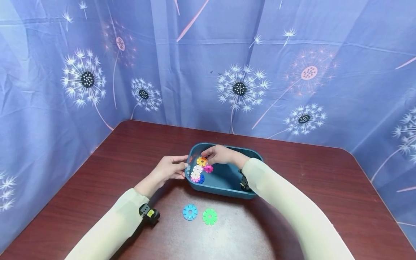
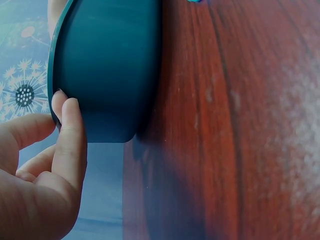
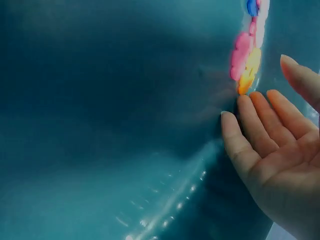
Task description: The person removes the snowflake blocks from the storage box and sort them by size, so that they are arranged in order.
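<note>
A dark teal plastic basin (image 1: 227, 193) stands on the table. My left hand (image 1: 167, 169) holds its left end by the rim, fingertips and thumb at the edge and outer wall (image 2: 107, 65). Inside the basin, my right hand (image 1: 219, 154) reaches to the far left part. Its fingers (image 3: 257, 117) are extended, with the tips right at an orange-yellow notched disc (image 1: 202, 161). Beside that disc lie a magenta disc (image 1: 208, 169), white discs (image 1: 197, 169), a pink disc (image 1: 195, 179) and a blue disc (image 1: 202, 178), gathered at the basin's left end.
In front of the basin, a light blue notched disc (image 1: 190, 212) and a green one (image 1: 209, 216) lie on the reddish-brown table (image 1: 143, 144). A blue dandelion-print curtain (image 1: 195, 72) hangs behind the table and along its sides.
</note>
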The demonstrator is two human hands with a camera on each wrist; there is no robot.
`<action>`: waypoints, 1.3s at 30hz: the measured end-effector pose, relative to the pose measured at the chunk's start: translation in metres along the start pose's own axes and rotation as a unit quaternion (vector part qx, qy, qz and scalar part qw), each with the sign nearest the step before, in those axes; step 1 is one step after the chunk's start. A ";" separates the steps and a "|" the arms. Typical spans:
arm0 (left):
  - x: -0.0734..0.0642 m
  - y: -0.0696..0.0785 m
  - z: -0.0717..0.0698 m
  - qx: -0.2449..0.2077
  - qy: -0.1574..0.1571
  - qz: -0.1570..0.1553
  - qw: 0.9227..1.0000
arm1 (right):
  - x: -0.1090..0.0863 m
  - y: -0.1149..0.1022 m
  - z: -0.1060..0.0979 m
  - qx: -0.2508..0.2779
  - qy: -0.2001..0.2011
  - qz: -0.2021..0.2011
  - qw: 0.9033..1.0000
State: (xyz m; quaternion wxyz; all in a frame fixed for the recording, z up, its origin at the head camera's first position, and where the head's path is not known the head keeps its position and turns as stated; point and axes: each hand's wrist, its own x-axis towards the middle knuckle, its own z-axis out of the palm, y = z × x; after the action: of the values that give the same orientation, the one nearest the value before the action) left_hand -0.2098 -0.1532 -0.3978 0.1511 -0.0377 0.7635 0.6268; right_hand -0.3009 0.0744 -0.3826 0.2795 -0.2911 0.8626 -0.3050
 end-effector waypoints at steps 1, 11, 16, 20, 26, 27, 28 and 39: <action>0.000 0.000 0.000 0.001 0.000 0.001 1.000 | 0.000 0.000 0.001 0.001 0.001 -0.001 1.000; -0.002 -0.002 -0.001 0.010 -0.003 -0.008 1.000 | 0.005 0.000 0.016 -0.014 0.027 0.003 1.000; -0.003 -0.003 0.000 0.013 0.000 -0.013 1.000 | 0.010 0.001 0.024 -0.032 0.038 -0.012 0.999; -0.003 -0.003 0.000 0.013 0.003 -0.010 1.000 | 0.013 0.001 0.028 -0.060 0.036 -0.026 0.997; -0.003 -0.002 0.000 0.013 0.005 -0.003 1.000 | 0.015 -0.002 0.028 -0.081 0.033 -0.033 0.996; -0.003 -0.002 0.000 0.012 0.007 -0.004 1.000 | 0.015 -0.002 0.028 -0.081 0.034 -0.033 0.996; -0.003 -0.002 0.001 0.011 0.008 -0.005 1.000 | 0.015 -0.002 0.028 -0.080 0.036 -0.033 0.996; -0.001 0.000 0.000 0.005 0.000 0.007 1.000 | 0.014 -0.003 0.022 -0.068 0.056 -0.041 0.995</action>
State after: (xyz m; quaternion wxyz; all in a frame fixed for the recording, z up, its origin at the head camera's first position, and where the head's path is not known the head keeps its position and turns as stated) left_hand -0.2084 -0.1533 -0.3975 0.1470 -0.0315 0.7666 0.6243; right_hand -0.2953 0.0550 -0.3996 0.1978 -0.3267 0.8831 -0.2725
